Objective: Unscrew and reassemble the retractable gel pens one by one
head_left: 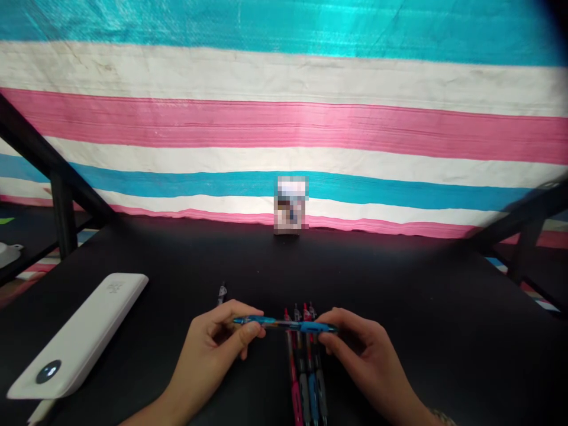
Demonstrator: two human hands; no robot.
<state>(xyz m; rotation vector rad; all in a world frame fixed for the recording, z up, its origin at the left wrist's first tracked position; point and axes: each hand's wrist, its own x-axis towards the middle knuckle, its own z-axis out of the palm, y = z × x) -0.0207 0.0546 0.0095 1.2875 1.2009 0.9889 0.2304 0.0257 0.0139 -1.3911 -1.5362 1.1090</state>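
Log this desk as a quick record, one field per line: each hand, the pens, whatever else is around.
Left hand: pinches one end of a blue pen
Right hand: pinches its other end
Held pen: roughly level, crosswise
Pen row: four pens side by side; grips pink, grey, blue, grey
Lone pen: beyond the left hand, partly hidden
Left side: white device with round display
Surface: black table
Backdrop: striped sheet

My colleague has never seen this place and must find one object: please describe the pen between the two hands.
On the black table, find four pens lying roughly side by side. Across them, the left hand and right hand hold a blue pen by its ends. One neighbour also has a blue grip, but only this pen is held, and crosswise.
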